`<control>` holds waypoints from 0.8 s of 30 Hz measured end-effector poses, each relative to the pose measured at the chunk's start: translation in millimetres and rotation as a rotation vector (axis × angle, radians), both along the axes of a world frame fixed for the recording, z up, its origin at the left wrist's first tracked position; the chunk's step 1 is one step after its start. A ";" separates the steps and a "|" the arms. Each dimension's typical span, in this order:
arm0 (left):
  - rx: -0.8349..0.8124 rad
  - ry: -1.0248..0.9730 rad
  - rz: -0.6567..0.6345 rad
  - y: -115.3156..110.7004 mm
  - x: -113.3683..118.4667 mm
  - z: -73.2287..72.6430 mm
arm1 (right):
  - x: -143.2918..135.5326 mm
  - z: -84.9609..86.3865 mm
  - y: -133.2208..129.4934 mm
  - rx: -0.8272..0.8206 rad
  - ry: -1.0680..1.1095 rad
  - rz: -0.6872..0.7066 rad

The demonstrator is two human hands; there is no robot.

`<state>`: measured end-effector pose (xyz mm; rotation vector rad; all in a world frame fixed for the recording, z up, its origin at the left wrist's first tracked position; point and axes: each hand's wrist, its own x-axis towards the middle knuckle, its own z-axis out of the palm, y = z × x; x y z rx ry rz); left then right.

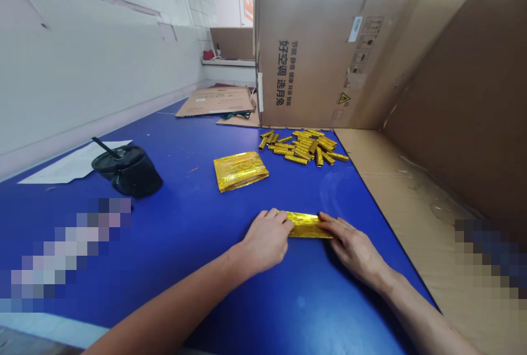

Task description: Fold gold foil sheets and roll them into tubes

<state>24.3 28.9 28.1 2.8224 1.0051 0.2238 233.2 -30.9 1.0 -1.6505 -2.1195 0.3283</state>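
Note:
A strip of shiny gold foil (305,225) lies on the blue table between my hands, its long side running left to right. My left hand (268,235) is closed over its left end, the fingers curled. At the other end my right hand (349,242) pinches the foil, thumb below and fingers on top. Beyond my left hand rests a flat stack of gold foil sheets (241,170). Farther back, several short gold foil tubes (302,146) form a loose pile.
A black lidded mug (138,171) with a stick in it stands at the left beside white paper (69,163). Flattened cardboard (216,101) lies at the back. A large cardboard box (321,58) rises behind the pile, and cardboard borders the table's right edge.

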 end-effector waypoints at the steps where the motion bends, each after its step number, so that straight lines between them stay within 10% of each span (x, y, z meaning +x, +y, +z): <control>1: -0.058 -0.064 0.016 4.0 -1.4 -0.8 | 1.3 1.8 0.3 -0.004 0.099 -0.030; 6: -0.466 -0.559 0.178 22.9 -6.6 -11.0 | 1.3 11.4 3.5 -0.138 0.639 -0.209; 10: -0.473 -0.623 0.263 26.1 -2.1 -22.0 | -3.7 7.9 5.8 -0.228 0.788 -0.295; 18: -0.192 -0.478 0.323 9.7 -2.1 -15.4 | -7.9 0.1 6.1 -0.172 0.564 -0.297; 24: 0.032 -0.226 -0.021 -8.0 -0.4 -11.1 | -13.1 0.8 3.6 -0.092 -0.129 -0.311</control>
